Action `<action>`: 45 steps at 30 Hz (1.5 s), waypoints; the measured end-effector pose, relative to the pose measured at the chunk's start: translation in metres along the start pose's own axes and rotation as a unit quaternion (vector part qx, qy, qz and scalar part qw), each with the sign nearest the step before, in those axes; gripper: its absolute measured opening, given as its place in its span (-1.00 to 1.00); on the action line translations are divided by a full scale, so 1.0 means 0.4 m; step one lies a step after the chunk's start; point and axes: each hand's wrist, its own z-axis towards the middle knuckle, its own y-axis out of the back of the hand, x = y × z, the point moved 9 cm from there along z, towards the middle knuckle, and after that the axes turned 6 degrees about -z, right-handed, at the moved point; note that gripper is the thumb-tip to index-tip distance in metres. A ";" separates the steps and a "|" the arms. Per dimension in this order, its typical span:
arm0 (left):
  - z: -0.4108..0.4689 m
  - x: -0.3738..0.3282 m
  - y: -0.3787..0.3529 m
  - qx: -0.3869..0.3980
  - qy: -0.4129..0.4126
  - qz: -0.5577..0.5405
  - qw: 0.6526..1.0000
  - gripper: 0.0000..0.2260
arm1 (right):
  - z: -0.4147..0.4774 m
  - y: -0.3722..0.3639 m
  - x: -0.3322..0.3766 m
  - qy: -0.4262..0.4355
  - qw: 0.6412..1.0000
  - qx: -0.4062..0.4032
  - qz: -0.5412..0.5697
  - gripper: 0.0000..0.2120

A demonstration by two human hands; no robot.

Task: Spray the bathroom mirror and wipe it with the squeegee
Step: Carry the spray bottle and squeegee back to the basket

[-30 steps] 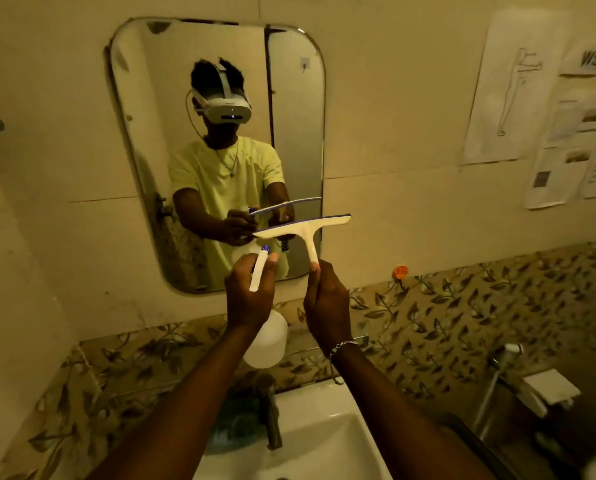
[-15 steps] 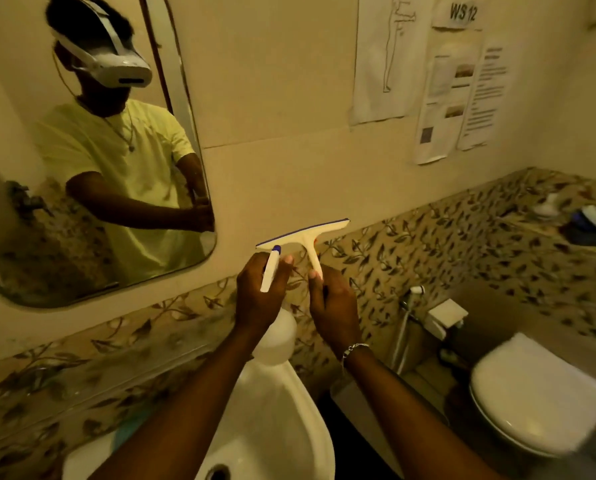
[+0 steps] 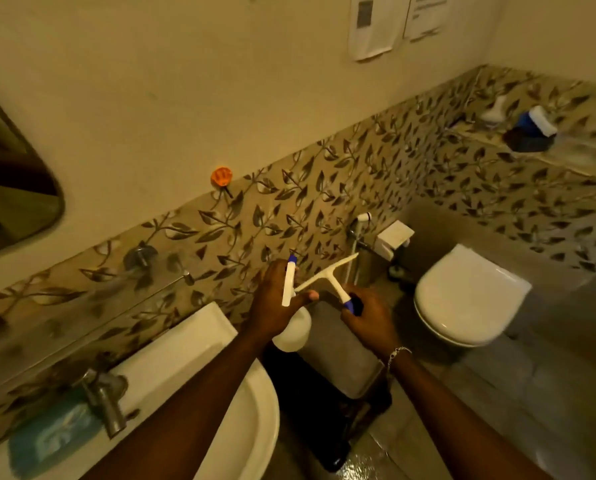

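My left hand (image 3: pixel 275 303) grips a white spray bottle (image 3: pixel 294 329) with a white trigger and blue nozzle, held low to the right of the sink. My right hand (image 3: pixel 371 318) holds the white squeegee (image 3: pixel 327 275) by its blue-tipped handle, with the blade slanting up to the right just beside the bottle's trigger. Only the lower right corner of the mirror (image 3: pixel 15 188) shows at the far left edge, well away from both hands.
A white sink (image 3: pixel 192 344) with a metal tap (image 3: pixel 106 400) lies at lower left, a blue cloth (image 3: pixel 54 434) beside it. A grey stool (image 3: pixel 338 355) stands below my hands. A closed white toilet (image 3: pixel 466 299) is at right, a bidet sprayer (image 3: pixel 360 220) and orange hook (image 3: pixel 222 176) on the leaf-patterned wall.
The view has swung right and down, so the mirror has slid almost out of frame. Both hands have dropped lower with the bottle and squeegee, and the squeegee has tilted.
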 end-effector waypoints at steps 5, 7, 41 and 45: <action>0.039 0.178 -0.199 0.063 0.061 0.012 0.996 -0.32 | 0.009 -0.064 -0.243 -0.062 0.996 0.025 -0.055 -0.61; 0.056 0.246 -0.272 0.081 0.080 0.037 0.993 -0.16 | 0.023 -0.101 -0.323 -0.063 0.994 0.035 -0.079 -0.62; 0.026 0.708 -0.739 0.090 0.096 0.044 0.990 -0.16 | 0.176 -0.390 -0.767 -0.060 0.967 0.134 -0.208 -0.65; 0.037 0.728 -0.715 0.108 0.121 0.074 0.984 -0.06 | 0.170 -0.376 -0.750 -0.059 0.959 0.141 -0.240 -0.55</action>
